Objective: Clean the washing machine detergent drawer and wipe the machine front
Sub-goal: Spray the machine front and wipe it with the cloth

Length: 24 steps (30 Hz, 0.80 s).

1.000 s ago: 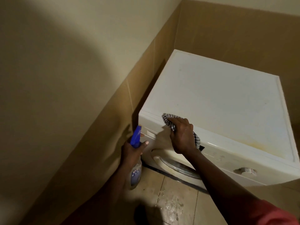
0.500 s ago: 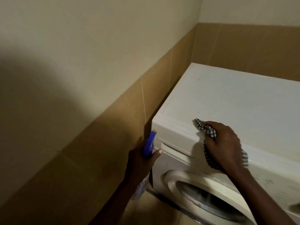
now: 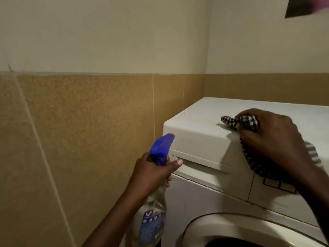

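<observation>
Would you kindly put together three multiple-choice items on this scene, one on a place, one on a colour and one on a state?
1. The checked cloth lies: A on the floor; B over the top front edge of the washing machine; C inside the drum.
2. The trigger head of the spray bottle is: A red; B green; C blue.
3. The left hand is: A gripping the spray bottle; B empty; C flat on the wall.

Answers: 1 B, the right hand holds it bunched on that edge; 2 C, the head shows blue above the clear body; 3 A, it curls round the bottle's neck.
</observation>
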### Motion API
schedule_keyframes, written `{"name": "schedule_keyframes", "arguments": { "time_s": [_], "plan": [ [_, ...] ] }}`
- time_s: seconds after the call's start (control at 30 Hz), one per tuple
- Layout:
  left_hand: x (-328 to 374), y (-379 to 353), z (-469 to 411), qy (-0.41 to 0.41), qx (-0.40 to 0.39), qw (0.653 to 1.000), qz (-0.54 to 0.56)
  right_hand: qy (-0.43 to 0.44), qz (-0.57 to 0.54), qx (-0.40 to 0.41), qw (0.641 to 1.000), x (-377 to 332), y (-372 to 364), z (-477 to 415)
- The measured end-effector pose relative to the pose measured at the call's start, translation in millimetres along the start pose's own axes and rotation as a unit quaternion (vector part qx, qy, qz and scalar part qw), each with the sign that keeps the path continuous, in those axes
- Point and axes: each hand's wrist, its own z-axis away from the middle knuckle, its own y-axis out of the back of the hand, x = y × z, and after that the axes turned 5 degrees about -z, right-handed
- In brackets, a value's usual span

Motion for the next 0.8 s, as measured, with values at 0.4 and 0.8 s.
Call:
{"name": "schedule_keyframes", "arguments": {
  "time_s": [0.4, 0.8],
  "plan": [
    [-21, -20, 18, -0.047, -0.053, 0.997, -0.001, 0.197, 0.012, 0.173, 0.965, 7, -46, 46],
    [-40, 28, 17, -0.015, 0.017, 0.999, 0.025, 0.364, 0.071, -0.020, 0.929, -50, -160, 47]
  ]
}}
